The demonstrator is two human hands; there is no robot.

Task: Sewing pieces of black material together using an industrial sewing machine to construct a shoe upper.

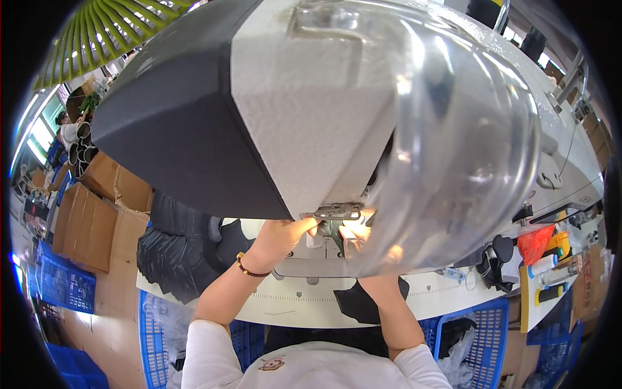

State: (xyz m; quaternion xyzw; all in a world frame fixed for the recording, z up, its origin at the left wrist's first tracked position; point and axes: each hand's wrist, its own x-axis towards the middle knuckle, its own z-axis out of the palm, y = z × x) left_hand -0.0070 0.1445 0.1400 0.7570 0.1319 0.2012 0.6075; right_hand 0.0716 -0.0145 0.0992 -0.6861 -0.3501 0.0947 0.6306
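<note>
Large sewing machine (311, 123) before us, over white surface (301, 308); our left hand (280, 240) at its lit lower end, right hand (378, 255) close by, blurred behind clear cover (466, 149); hands apart, dark metal foot (334, 232) between; we cannot tell whether either grips anything; black pieces (172, 256) heaped left, another black panel (356, 305) partly beneath our right forearm (393, 311)
</note>
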